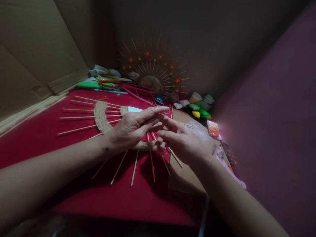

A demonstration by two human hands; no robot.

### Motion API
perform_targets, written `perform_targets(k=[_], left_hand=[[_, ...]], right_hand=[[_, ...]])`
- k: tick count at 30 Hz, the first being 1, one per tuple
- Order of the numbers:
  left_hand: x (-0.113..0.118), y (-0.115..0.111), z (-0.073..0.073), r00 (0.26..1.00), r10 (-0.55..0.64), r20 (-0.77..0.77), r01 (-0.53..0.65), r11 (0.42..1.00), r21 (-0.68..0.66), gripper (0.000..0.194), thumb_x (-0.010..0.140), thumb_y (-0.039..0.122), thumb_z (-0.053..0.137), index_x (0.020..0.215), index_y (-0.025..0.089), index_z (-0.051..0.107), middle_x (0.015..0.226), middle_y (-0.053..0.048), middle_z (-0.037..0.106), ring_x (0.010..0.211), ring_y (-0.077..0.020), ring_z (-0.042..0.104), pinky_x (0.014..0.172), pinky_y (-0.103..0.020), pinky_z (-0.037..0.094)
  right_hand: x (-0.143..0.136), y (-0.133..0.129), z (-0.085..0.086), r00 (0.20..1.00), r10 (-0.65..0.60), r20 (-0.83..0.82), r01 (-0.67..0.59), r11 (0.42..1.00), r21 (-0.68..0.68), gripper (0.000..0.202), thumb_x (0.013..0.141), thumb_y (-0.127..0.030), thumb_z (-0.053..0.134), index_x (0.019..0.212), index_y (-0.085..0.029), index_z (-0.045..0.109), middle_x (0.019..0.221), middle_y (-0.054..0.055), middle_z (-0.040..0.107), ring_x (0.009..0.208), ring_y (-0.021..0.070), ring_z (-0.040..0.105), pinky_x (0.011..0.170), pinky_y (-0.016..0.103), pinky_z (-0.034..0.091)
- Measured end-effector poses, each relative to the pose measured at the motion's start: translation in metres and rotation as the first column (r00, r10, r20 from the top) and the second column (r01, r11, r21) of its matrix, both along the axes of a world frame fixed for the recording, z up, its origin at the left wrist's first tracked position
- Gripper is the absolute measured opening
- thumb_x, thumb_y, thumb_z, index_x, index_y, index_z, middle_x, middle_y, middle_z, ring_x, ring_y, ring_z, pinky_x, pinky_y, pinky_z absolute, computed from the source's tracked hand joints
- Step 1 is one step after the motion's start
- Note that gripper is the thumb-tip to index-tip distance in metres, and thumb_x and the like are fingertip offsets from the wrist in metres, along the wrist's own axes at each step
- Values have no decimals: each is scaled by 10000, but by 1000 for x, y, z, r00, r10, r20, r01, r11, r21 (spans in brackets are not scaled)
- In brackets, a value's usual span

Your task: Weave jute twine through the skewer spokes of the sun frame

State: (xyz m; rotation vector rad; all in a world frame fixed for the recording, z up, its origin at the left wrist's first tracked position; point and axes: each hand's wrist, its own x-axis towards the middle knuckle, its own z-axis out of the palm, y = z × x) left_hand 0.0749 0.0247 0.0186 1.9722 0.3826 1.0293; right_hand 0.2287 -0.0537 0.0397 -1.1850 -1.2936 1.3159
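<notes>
My left hand (133, 128) reaches in from the left, its fingers stretched out to the right and lying against the fingers of my right hand (181, 136). The right hand's fingers are bent and closed in; anything small between the fingertips is too hidden to make out. Beneath both hands, thin sticks (134, 168) fan outward over a red cloth (118, 200). A curved band of woven twine (100, 118) joins the sticks on the left and runs on under the hands. A light blue piece (134, 109) shows just behind my left hand.
A fan-shaped piece with red and yellow flowers (160, 57) stands at the back. Red-handled scissors (108, 84) and a green item (87, 85) lie at the back left. Small coloured packets (203, 112) are at the back right, with cardboard (185, 181) at the right.
</notes>
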Motion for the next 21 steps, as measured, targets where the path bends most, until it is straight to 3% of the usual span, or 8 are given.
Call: perform_targets(k=[2, 4, 6, 8, 12, 16, 18, 21], left_hand=[[1, 0, 0, 1000, -6, -3, 6, 999, 34, 380, 917, 260, 492, 1288, 253, 576, 1173, -33, 693, 1060, -180, 651, 943, -303, 525], [2, 2, 0, 999, 2, -33, 0, 998, 62, 348, 904, 259, 508, 1231, 237, 623, 1115, -38, 715, 1019, -176, 664, 929, -304, 529], [3, 6, 0, 996, -18, -87, 22, 998, 56, 307, 884, 250, 521, 1147, 211, 673, 1054, -39, 733, 970, -172, 676, 902, -299, 537], [3, 10, 2, 988, -34, -150, 39, 999, 27, 282, 859, 243, 535, 1082, 192, 699, 1013, -34, 742, 934, -167, 682, 857, -282, 544], [0, 23, 3, 970, 59, -236, -59, 998, 10, 297, 817, 221, 525, 1051, 193, 705, 848, -7, 747, 814, -141, 684, 764, -246, 532], [-3, 35, 3, 915, 195, -353, -181, 981, 74, 267, 768, 212, 540, 954, 172, 727, 772, -4, 730, 750, -139, 669, 735, -246, 499], [-4, 38, 5, 873, 180, -453, -158, 984, 87, 232, 750, 233, 568, 899, 176, 737, 772, -4, 730, 755, -148, 664, 728, -250, 482], [-4, 39, 7, 823, 62, -565, -49, 998, 38, 177, 729, 264, 607, 820, 197, 743, 766, 4, 731, 752, -149, 655, 707, -244, 460]], right_hand=[[1, 1, -4, 998, -57, -21, 57, 998, -7, 171, 777, -299, 670, 895, -205, 589, 684, -35, 592, 459, 70, 492, 410, 209, 394], [7, -2, -5, 979, -196, 62, 192, 979, 73, 150, 795, -308, 668, 774, -189, 580, 555, -67, 515, 403, 47, 410, 376, 189, 319], [13, -8, -6, 925, -326, 195, 289, 937, 197, 140, 812, -294, 658, 753, -181, 599, 530, -68, 506, 417, 46, 406, 398, 189, 321], [18, -13, -8, 850, -388, 356, 289, 909, 301, 109, 816, -262, 649, 754, -175, 630, 559, -53, 542, 463, 56, 448, 446, 200, 358], [21, -21, -15, 695, -359, 623, 141, 917, 372, 79, 810, -193, 625, 744, -175, 665, 643, -16, 631, 582, 92, 551, 550, 221, 422], [16, -25, -22, 646, -273, 713, 39, 944, 327, 97, 808, -140, 589, 781, -175, 676, 736, 12, 687, 700, 120, 614, 651, 236, 463], [14, -26, -24, 644, -256, 721, 46, 954, 297, 94, 804, -140, 582, 767, -174, 662, 733, 14, 679, 699, 123, 606, 653, 241, 460], [15, -25, -26, 652, -270, 709, 93, 956, 278, 90, 800, -178, 585, 718, -182, 623, 666, -1, 638, 631, 116, 562, 589, 236, 430]])
